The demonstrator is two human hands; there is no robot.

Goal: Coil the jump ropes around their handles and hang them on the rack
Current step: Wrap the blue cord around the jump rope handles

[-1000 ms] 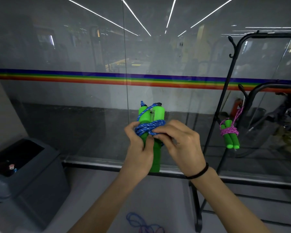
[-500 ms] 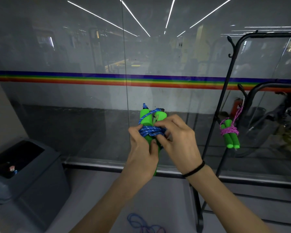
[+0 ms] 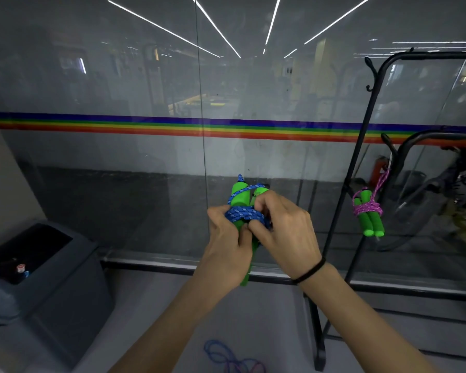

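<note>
I hold a blue jump rope (image 3: 244,214) coiled around its two green foam handles (image 3: 239,197), upright in front of me. My left hand (image 3: 226,249) grips the handles below the coil, thumb against the rope. My right hand (image 3: 285,232) pinches the blue rope at the coil's right side, fingers curled over one handle top. To the right stands a black metal rack (image 3: 361,146). A pink jump rope (image 3: 366,211), coiled on green handles, hangs from a lower hook on it.
A glass wall with a rainbow stripe (image 3: 145,125) runs across in front. A grey bin (image 3: 38,273) stands at the left. Loose blue and pink rope (image 3: 226,359) lies on the floor near my feet. The rack's base (image 3: 318,345) stands just right of my arms.
My right fingers have worked further into the coil, now curled over the right handle top. The bundle sits slightly lower and closer than a second ago.
</note>
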